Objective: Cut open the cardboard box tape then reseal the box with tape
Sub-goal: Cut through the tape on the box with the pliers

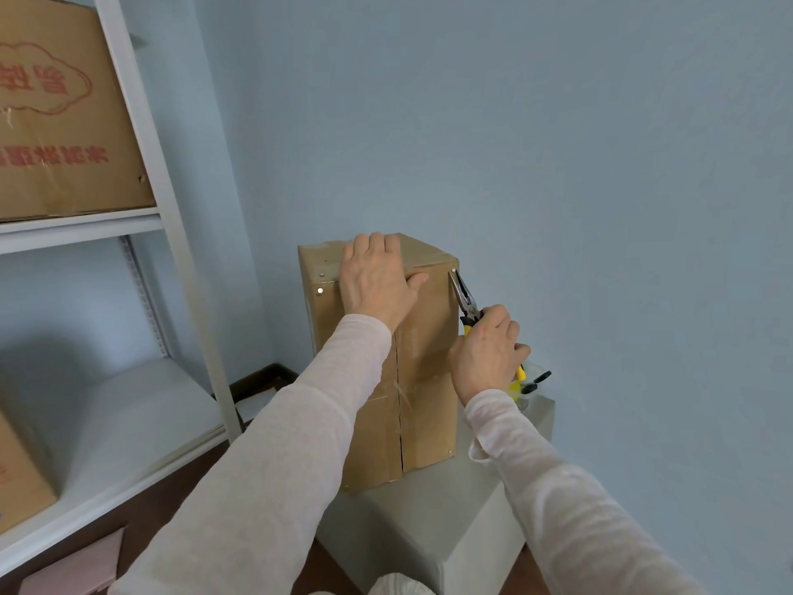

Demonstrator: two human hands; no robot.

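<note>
Right grip (487, 354) clenched round yellow-handled pliers (465, 296), nose at cardboard box (425, 380) far right corner, likely to start the cut there. Left grip (375, 281) released, flat on box's far end, steadying it. Box stands on grey block (429, 508).

There are three cardboard boxes. One tall box (429, 350) stands on one grey table (429, 530). One big box (64, 122) is up to its left. One more box (17, 465) is low to its left. One white shelf rack (139, 122) stands left of the tall box. One pair of pliers (463, 294) is at its right.
</note>
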